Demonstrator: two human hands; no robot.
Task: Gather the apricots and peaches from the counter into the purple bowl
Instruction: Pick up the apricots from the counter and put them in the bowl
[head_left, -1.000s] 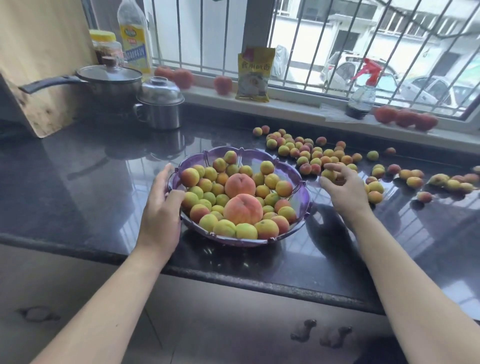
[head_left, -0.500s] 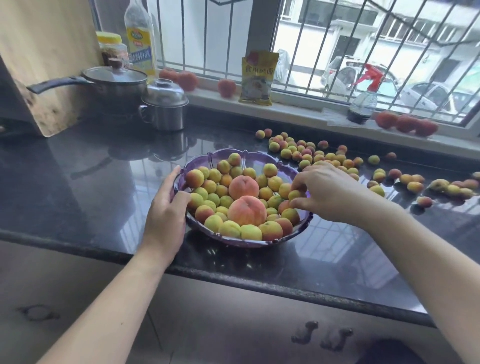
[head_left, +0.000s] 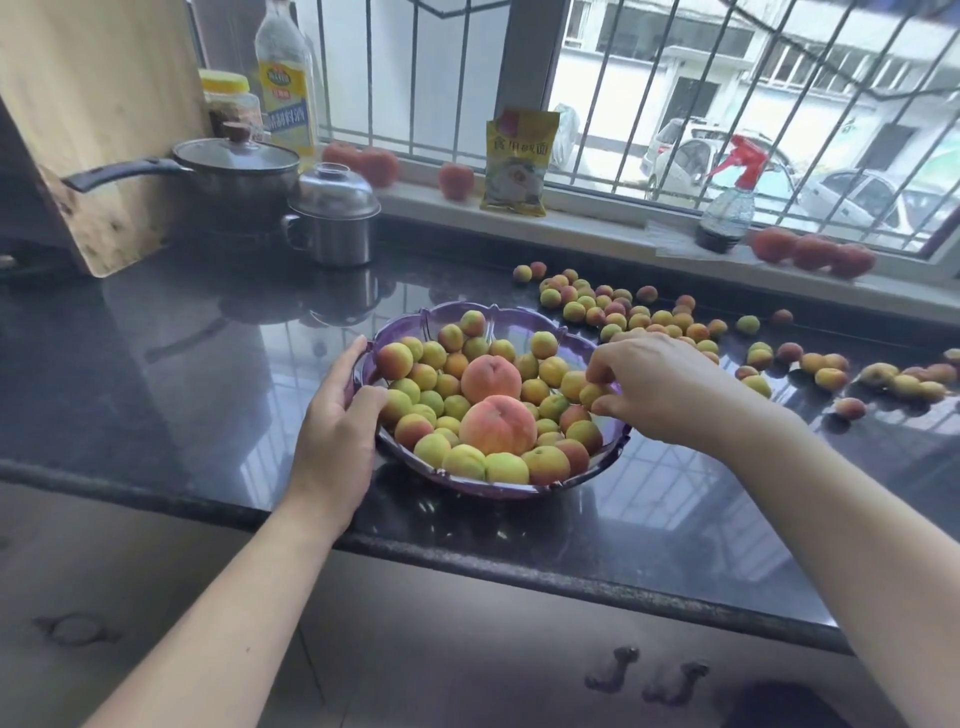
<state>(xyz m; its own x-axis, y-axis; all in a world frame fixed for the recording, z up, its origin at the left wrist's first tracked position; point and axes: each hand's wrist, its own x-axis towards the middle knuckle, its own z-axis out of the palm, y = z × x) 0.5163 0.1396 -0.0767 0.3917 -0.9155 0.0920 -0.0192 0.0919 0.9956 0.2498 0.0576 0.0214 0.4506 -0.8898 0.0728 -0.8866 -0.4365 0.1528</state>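
Note:
The purple bowl (head_left: 524, 315) stands on the dark counter, heaped with several yellow-green apricots and two large peaches (head_left: 497, 424). My left hand (head_left: 337, 431) grips the bowl's left rim, thumb over the edge. My right hand (head_left: 655, 387) hovers over the bowl's right side and pinches a small apricot (head_left: 592, 395) between thumb and fingertips, right at the pile. Loose apricots (head_left: 613, 312) lie scattered on the counter behind and to the right of the bowl, some hidden by my right hand.
A lidded pan (head_left: 234, 171) and a steel pot (head_left: 332, 218) stand at the back left beside a wooden board (head_left: 78, 130). On the windowsill are an oil bottle (head_left: 285, 83), a yellow packet (head_left: 517, 161), a spray bottle (head_left: 727, 208) and red fruits (head_left: 810, 252).
My right hand moved from the loose apricots on the counter leftward to the bowl, carrying an apricot. My left hand stayed on the bowl's rim.

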